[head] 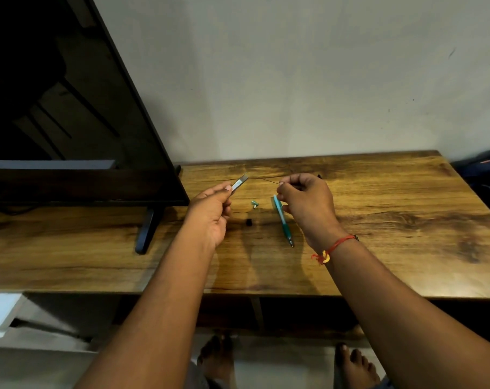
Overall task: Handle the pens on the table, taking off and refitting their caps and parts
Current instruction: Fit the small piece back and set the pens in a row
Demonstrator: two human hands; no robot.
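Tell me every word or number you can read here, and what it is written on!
No text can be read anywhere.
The silver pen barrel in the left hand has a pale patch that may be a label: too small and blurred to read.
The teal pen on the table: no print shows.
The TV: dark, no logo shows.

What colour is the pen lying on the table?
Teal-green and light blue pen, best in the head view.
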